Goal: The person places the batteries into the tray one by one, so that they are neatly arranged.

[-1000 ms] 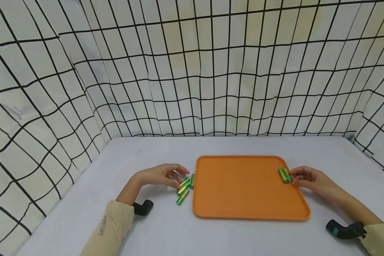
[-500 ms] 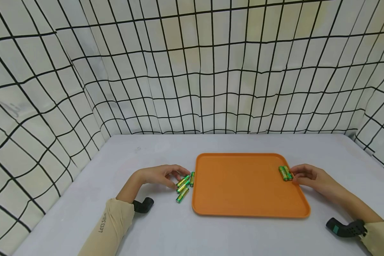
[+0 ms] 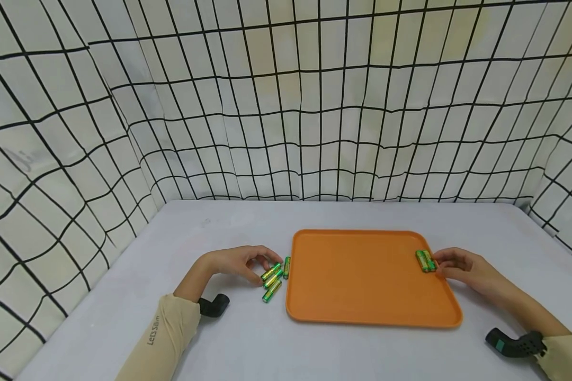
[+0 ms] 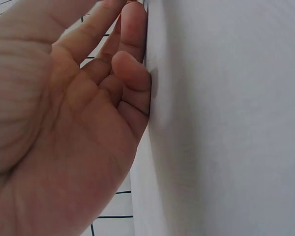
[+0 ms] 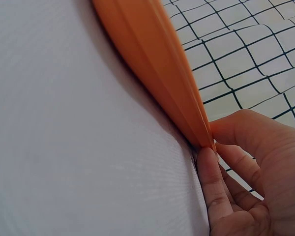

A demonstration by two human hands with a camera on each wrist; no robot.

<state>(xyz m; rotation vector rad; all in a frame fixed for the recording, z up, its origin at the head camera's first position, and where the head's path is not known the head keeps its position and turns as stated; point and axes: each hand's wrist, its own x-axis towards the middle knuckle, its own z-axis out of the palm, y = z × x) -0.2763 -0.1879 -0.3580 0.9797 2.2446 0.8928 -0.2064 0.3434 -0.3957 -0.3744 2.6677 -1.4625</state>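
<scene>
At the tray's left, my left hand pinches a green and gold battery, thumb at its near end and index finger at its far end. That battery is hidden in the left wrist view, where the fingers bend low over the tabletop. Two more loose batteries, a middle one and a near one, lie beside it; another battery lies along the tray's left rim. My right hand grips the rim of the orange tray. Just inside the rim there, two batteries lie side by side.
The white tabletop carries the tray and batteries. Black netting over pale panels stands behind the table and along both sides. A black wrist device hangs at each sleeve, the left device and the right device.
My left hand and the topmost loose battery have shifted slightly left, and more of that battery now shows. The right hand, the tray and the two batteries on it have stayed put.
</scene>
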